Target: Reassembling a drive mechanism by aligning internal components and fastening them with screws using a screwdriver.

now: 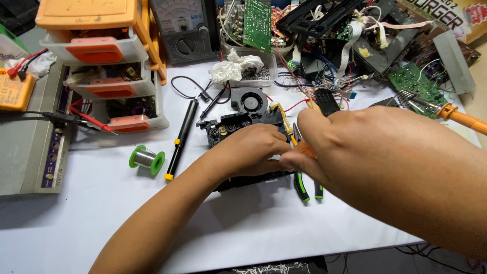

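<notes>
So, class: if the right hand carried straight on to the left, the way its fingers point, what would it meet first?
The right hand already seems to meet the left hand over the black plastic mechanism. Past them, probably the black pen-like tool, though depth is unclear.

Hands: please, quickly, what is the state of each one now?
Left hand: closed, resting on the black plastic mechanism.
Right hand: closed, pinching an orange-handled tool.
</notes>
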